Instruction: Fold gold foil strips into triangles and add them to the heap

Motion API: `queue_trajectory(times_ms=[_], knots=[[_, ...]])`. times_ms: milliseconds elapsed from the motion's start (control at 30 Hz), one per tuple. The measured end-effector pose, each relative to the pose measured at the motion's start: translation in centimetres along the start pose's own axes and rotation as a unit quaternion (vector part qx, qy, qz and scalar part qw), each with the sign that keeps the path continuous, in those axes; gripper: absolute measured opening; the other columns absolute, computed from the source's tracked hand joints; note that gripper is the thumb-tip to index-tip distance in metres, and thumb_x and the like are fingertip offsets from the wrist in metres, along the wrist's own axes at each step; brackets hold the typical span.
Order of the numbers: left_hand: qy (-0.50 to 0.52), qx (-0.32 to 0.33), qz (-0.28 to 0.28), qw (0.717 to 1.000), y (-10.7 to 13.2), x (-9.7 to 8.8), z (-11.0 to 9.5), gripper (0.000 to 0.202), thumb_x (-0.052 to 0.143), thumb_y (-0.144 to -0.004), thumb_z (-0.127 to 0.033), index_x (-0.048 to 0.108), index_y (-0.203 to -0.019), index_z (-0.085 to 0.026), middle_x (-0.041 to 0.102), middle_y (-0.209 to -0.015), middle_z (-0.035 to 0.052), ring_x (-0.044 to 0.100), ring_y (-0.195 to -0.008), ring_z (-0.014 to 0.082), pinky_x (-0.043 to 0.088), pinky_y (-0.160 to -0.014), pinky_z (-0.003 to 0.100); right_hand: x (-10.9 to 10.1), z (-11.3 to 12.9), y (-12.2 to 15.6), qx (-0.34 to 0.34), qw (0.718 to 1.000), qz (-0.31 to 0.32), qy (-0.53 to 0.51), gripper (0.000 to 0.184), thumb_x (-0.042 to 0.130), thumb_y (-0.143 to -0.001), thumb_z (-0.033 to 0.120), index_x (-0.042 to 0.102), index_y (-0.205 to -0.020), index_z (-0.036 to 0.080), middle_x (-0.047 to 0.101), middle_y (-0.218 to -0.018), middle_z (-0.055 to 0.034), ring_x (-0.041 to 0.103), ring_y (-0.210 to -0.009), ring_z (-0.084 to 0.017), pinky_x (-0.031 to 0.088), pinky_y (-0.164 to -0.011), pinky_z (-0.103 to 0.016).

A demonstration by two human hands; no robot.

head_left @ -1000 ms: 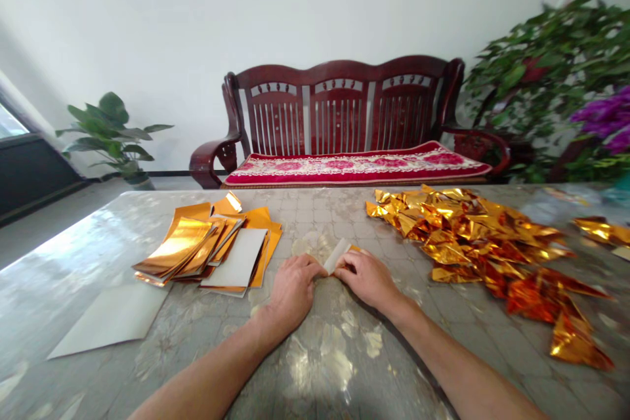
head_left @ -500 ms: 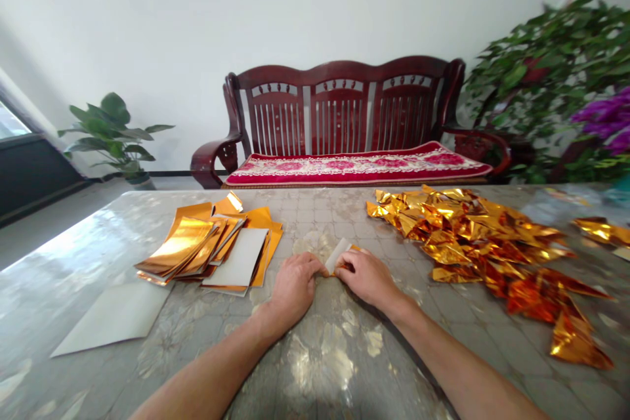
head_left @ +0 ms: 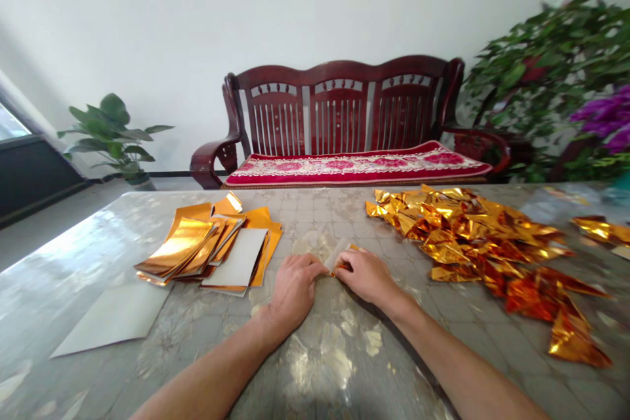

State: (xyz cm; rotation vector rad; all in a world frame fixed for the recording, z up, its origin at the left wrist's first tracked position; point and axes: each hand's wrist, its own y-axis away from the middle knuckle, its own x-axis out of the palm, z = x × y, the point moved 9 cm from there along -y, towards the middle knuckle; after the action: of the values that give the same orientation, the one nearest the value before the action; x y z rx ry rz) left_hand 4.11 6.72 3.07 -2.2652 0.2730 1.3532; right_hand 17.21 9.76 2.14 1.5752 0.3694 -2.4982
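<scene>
Between my hands, at the middle of the table, is a small sheet of gold foil paper, its pale back mostly showing and its near edge folded. My left hand pinches its near left corner with thumb and forefinger. Curled fingers of my right hand grip the sheet's right side and hide part of it. A loose stack of gold foil sheets lies to the left, with a pale sheet face up on top. Folded gold foil pieces are heaped on the right.
One pale sheet lies flat at the table's left. Clear plastic rests at the far right edge. Beyond the patterned table stands a dark red wooden bench, with leafy plants on the right and a potted plant on the left.
My fingers have shifted very slightly at the sheet's folded near edge, the left thumb and forefinger a little further right. The stack and heap lie as before.
</scene>
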Motion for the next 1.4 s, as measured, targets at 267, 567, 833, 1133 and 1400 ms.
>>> queue_trajectory(times_ms=[267, 567, 833, 1133, 1400], knots=[[-0.027, 0.022, -0.001, 0.999, 0.1, -0.1, -0.7, 0.038, 0.05, -0.089, -0.006, 0.073, -0.105, -0.031, 0.07, -0.101, -0.0009, 0.06, -0.095, 0.0181, 0.042, -0.087, 0.033, -0.2, 0.2, 0.1, -0.008, 1.0, -0.004, -0.009, 0.009, 0.061, -0.082, 0.027, 0.069, -0.077, 0.025, 0.07, -0.08, 0.0018, 0.056, -0.077, -0.016, 0.028, -0.065, -0.026], [-0.105, 0.092, 0.006, 0.99, 0.4, 0.4, -1.7, 0.027, 0.054, -0.092, -0.012, 0.072, -0.105, -0.028, 0.071, -0.099, -0.0004, 0.059, -0.09, 0.0186, 0.042, -0.086, 0.035, -0.2, 0.2, 0.1, -0.006, 1.0, -0.009, -0.001, 0.01, 0.061, -0.082, 0.025, 0.069, -0.077, 0.025, 0.071, -0.08, 0.0022, 0.056, -0.078, -0.016, 0.029, -0.065, -0.027], [-0.182, 0.13, 0.021, 0.974, 0.6, 0.8, -2.9, 0.011, 0.058, -0.092, -0.019, 0.068, -0.096, -0.022, 0.067, -0.089, 0.0012, 0.058, -0.083, 0.0202, 0.042, -0.081, 0.037, -0.4, 0.4, 0.2, -0.002, 1.0, -0.013, 0.008, 0.013, 0.06, -0.083, 0.028, 0.066, -0.072, 0.023, 0.071, -0.078, 0.0007, 0.057, -0.078, -0.017, 0.029, -0.065, -0.027], [-0.224, 0.152, 0.017, 0.962, 0.7, 1.2, -3.6, 0.007, 0.058, -0.093, -0.02, 0.063, -0.087, -0.019, 0.063, -0.082, 0.0018, 0.058, -0.079, 0.0211, 0.042, -0.078, 0.038, -0.5, -1.0, 0.2, 0.041, 0.999, -0.001, -0.036, 0.016, 0.057, -0.086, 0.033, 0.066, -0.077, 0.023, 0.071, -0.077, 0.0007, 0.06, -0.071, -0.015, 0.029, -0.061, -0.026], [-0.242, 0.181, 0.021, 0.953, 0.9, 1.9, -4.1, 0.006, 0.058, -0.092, -0.019, 0.061, -0.088, -0.017, 0.061, -0.082, 0.0027, 0.057, -0.08, 0.0212, 0.044, -0.08, 0.038, -1.5, -2.1, 0.6, 0.051, 0.998, -0.025, 0.013, 0.019, 0.053, -0.09, 0.032, 0.067, -0.08, 0.024, 0.073, -0.088, 0.0005, 0.062, -0.081, -0.016, 0.031, -0.067, -0.026]])
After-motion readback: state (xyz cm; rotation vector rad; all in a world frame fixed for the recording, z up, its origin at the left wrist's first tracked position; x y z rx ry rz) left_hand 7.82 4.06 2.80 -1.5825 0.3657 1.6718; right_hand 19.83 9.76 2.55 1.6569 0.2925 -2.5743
